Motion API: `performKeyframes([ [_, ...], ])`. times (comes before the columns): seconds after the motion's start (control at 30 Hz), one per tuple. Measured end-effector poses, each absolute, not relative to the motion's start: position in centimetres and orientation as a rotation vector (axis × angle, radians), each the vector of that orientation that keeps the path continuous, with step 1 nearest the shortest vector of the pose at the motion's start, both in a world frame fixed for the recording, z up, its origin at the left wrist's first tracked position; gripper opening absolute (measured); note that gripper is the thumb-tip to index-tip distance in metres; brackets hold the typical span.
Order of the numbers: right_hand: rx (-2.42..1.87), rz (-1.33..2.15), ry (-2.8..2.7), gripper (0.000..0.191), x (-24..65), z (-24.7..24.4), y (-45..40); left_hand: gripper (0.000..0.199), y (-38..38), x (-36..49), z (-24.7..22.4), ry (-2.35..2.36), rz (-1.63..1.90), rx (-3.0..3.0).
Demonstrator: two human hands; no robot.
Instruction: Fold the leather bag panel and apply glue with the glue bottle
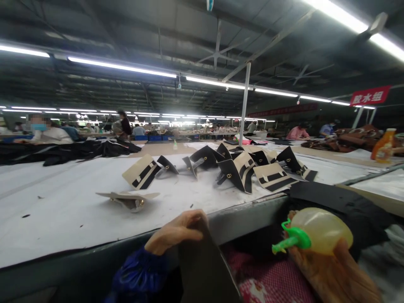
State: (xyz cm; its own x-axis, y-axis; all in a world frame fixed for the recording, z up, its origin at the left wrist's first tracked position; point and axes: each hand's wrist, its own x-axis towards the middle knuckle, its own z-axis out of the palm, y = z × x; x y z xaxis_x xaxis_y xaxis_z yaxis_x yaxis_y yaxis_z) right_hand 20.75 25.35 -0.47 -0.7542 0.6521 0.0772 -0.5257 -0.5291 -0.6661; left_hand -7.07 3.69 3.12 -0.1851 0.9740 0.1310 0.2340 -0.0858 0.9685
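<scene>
My left hand [178, 230], below a blue sleeve cuff, grips the top edge of a dark flat panel [205, 265] at the table's near edge. On the right, my right hand [331, 269] is wrapped round a soft yellowish bottle [323, 229] with a green nozzle [292, 240] that points left. Several folded black and beige pieces [235, 172] stand or lean on the white table surface beyond my hands. One beige piece [128, 200] lies nearer, left of that group.
Black material [78, 149] is heaped at the back left. Dark sheets [334, 202] lie beside my right hand. An orange bottle [385, 147] and brown pieces [356, 136] are at the right. Other people work farther back, one in a blue mask [39, 126].
</scene>
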Motion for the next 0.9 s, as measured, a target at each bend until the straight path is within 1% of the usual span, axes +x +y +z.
performKeyframes([
  [0.07, -0.29, 2.313, -0.783, 0.047, 20.7, -1.8, 24.1, 0.031, 3.8, -5.9, 0.7, 1.447, 1.232, 1.345],
  [0.17, -0.381, 2.366, -0.604, 0.051, 20.8, -4.2, 22.4, 0.04, 4.4, -4.8, -1.8, 1.49, 1.193, 1.33],
  [0.27, -0.442, 2.391, -0.542, 0.051, 21.5, -6.0, 21.5, 0.043, 5.0, -4.2, -2.6, 1.621, 1.162, 1.396],
  [0.4, -0.617, 2.41, -0.512, 0.048, 23.3, -6.8, 21.4, 0.041, 5.3, -2.9, -2.6, 1.852, 1.105, 1.533],
  [0.47, -0.737, 2.433, -0.386, 0.051, 24.0, -7.1, 21.6, 0.048, 5.3, -2.0, -2.8, 1.939, 1.08, 1.555],
  [0.6, -0.868, 2.424, -0.191, 0.059, 24.8, -8.1, 21.8, 0.076, 5.4, -0.1, -3.5, 1.998, 0.989, 1.52],
  [0.73, -0.839, 2.449, -0.281, 0.053, 24.5, -8.2, 21.5, 0.108, 6.7, 0.7, -5.4, 1.999, 0.985, 1.419],
  [0.77, -0.8, 2.455, -0.349, 0.05, 24.4, -8.0, 21.4, 0.112, 7.2, 0.8, -6.2, 1.995, 0.998, 1.395],
  [0.83, -0.708, 2.458, -0.512, 0.042, 24.0, -7.8, 21.2, 0.11, 8.4, 0.9, -8.5, 1.969, 1.023, 1.355],
  [0.9, -0.634, 2.421, -0.676, 0.032, 23.6, -8.2, 21.2, 0.099, 9.5, 1.0, -11.3, 1.905, 1.042, 1.335],
])
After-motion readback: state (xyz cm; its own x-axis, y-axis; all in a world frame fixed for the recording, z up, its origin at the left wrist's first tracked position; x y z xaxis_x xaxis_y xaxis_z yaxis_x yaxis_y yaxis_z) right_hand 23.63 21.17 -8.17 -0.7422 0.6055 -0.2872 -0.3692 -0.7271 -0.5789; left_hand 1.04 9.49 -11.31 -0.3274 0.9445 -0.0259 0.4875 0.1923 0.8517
